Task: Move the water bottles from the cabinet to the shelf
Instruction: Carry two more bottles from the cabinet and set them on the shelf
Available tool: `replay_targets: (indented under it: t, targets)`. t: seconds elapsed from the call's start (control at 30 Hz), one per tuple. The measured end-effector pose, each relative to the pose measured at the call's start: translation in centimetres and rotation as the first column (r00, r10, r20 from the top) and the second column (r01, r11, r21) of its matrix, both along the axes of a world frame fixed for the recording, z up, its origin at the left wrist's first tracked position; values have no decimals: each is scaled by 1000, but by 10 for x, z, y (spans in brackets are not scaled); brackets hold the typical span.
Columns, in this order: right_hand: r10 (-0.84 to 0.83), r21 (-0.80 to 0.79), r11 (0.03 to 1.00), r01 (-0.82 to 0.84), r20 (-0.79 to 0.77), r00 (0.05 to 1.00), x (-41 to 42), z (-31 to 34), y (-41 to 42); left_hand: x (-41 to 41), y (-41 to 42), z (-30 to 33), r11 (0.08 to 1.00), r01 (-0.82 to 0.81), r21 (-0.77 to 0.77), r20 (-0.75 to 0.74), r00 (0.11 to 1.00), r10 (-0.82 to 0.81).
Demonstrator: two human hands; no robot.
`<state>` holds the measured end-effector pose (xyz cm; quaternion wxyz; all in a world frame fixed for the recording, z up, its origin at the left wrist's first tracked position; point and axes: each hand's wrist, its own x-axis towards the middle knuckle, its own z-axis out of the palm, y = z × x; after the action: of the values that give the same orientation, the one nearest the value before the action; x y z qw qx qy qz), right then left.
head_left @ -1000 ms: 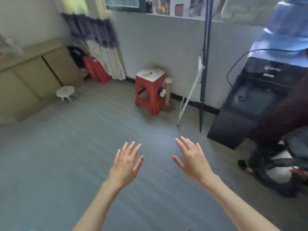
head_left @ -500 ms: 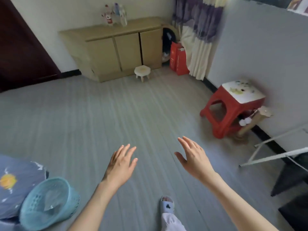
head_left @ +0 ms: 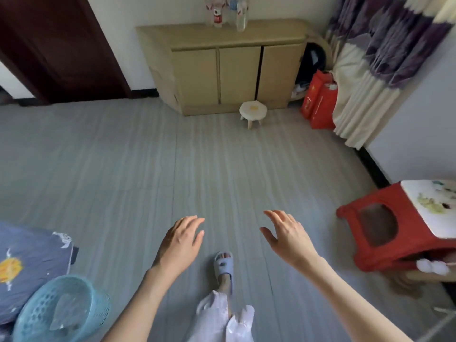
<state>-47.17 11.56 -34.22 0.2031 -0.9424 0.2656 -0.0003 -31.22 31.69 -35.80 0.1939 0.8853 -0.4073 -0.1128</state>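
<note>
We count two hands, both bare and both holding nothing. Our left hand (head_left: 181,240) hangs palm down with its fingers (head_left: 195,222) loosely extended and slightly drooped, released. Our right hand (head_left: 287,234) does the same, fingers (head_left: 276,215) relaxed and spread a little, thumb out to the side. The two hands are apart from each other, with grey floor (head_left: 123,169) showing between them.

The water bottles (head_left: 225,11) stand upright in a tight cluster on top of one wooden cabinet (head_left: 237,70), far beyond our fingertips and slightly toward the left-hand side of the gap between the hands. They blur together; we make out at least three, one with a red label, but cannot give a sure count. Nothing of them touches either hand.

The cabinet shows three door panels. One small pale stool (head_left: 253,112) sits on the floor just before it, well beyond our right fingers. One red plastic stool (head_left: 385,233) stands off to the outside of the right hand. One blue basket (head_left: 61,309) lies outside and behind the left wrist. One slippered foot (head_left: 223,267) is planted below and between the hands. Red bags (head_left: 319,101) lean beside a curtain (head_left: 375,58).
</note>
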Motion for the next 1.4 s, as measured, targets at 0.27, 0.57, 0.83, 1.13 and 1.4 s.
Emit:
replay_targets:
  t: [0.27, 0.57, 0.83, 1.13, 1.4]
  targets:
    - [-13, -47, 999, 15, 35, 999, 176, 18, -148, 178, -155, 25, 996, 16, -89, 49, 999, -12]
    - [-61, -59, 996, 66, 85, 994, 320, 31, -295, 326, -309, 34, 995, 80, -66, 45, 996, -77]
    - [8, -67, 998, -2, 82, 997, 461, 26, -453, 459, -453, 29, 995, 5, -104, 31, 1000, -2]
    - [76, -67, 995, -68, 117, 990, 637, 47, -605, 613, -581, 59, 982, -103, -160, 76, 990, 116]
    - [62, -22, 998, -62, 34, 997, 775, 27, -691, 756, -658, 30, 986, -136, -98, 50, 989, 141]
